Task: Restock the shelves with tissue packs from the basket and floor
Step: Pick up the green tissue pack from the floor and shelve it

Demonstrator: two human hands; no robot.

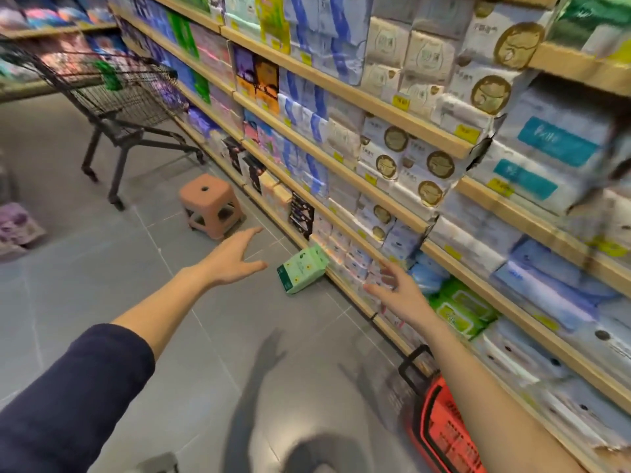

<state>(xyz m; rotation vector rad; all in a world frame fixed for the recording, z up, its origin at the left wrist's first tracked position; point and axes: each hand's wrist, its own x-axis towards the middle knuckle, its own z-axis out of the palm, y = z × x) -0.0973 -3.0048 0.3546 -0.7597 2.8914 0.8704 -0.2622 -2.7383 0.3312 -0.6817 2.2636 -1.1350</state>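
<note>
A light green tissue pack [302, 272] lies on the grey floor, leaning against the foot of the shelves [341, 172]. My left hand [232, 257] is stretched out with spread fingers just left of the pack and holds nothing. Just right of the pack, my right hand [397, 290] is also spread and empty, in front of the bottom shelf. A red basket [440, 431] with a black handle stands on the floor under my right forearm; its contents are hidden.
A pink plastic stool [210, 206] stands on the floor beyond the pack. Farther back is a black wire shopping cart [112, 93]. Purple packs [17, 227] lie at the far left. The wooden shelves run along the right, full of tissue packs.
</note>
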